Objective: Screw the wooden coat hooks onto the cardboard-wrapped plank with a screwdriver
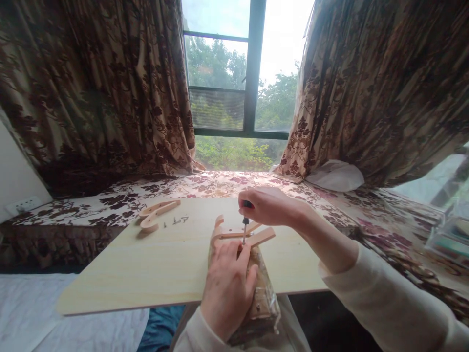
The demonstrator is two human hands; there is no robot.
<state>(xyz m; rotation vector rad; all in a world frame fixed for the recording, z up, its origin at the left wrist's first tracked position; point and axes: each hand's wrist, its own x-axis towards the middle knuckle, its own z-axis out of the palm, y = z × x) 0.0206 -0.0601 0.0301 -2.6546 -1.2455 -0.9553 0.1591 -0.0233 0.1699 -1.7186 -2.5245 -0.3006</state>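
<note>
My right hand [262, 206] is closed around the handle of a screwdriver [245, 221], whose shaft points straight down. Its tip meets the wooden piece [232, 234] close to the fingertips of my left hand [230, 278]. That left hand lies over the wooden piece and a plastic-wrapped part [264, 293], fingers pressed down; what its fingertips pinch, if anything, is too small to make out. A wooden arm [263, 237] sticks out to the right of the screwdriver. Curved wooden pieces [157, 217] rest at the table's back left, beside several small screws [179, 220].
The pale wooden table [146, 274] has its front edge near my lap. Behind it stretches a flowered ledge [220, 183] under the window, with patterned curtains on both sides. A white bag [335, 175] and a clear box [449, 239] are at the right.
</note>
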